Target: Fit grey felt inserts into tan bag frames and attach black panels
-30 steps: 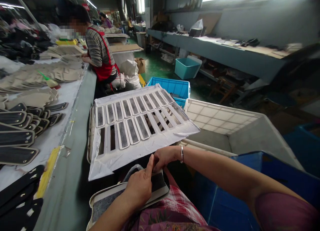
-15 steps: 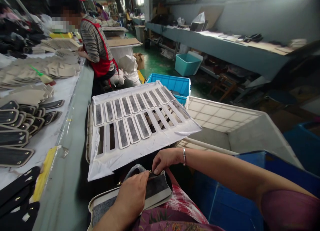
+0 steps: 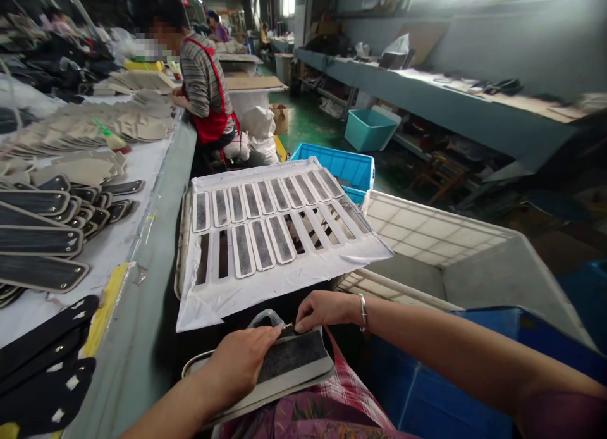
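The grey-panelled piece [image 3: 294, 358] could slip if the left hand [image 3: 239, 362], fingers nearly straight, presses too lightly while the right hand [image 3: 327, 310], fingers curled, tugs near the brass fitting [image 3: 288, 326], neither grip being clear.

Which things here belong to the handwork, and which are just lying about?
In the work:
grey-panelled piece being handled
gold-coloured fitting
perhaps similar panels on the white frame

Seemingly lying about:
turquoise tub
wooden stool
brown paper bag
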Demonstrator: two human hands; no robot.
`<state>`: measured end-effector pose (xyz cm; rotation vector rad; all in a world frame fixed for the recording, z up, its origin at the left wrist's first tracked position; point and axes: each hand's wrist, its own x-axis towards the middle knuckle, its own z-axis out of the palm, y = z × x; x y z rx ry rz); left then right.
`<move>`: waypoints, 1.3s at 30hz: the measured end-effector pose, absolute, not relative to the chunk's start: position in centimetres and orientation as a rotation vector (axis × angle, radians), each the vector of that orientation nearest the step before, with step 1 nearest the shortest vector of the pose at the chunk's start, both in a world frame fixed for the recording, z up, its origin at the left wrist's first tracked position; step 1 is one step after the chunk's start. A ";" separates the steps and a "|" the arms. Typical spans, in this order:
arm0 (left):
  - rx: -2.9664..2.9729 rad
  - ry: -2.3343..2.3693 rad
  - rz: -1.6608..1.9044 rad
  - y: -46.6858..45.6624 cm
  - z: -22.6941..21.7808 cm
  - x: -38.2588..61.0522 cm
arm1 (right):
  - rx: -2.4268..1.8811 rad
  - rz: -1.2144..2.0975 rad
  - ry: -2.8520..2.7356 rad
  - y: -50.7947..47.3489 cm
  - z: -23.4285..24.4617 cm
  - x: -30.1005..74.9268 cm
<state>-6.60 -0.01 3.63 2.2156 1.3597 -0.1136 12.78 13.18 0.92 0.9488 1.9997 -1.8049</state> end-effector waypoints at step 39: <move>2.009 1.106 0.305 -2.0 4.1 -14.9 | 0.326 -1.664 2.041 11.5 2.4 4.2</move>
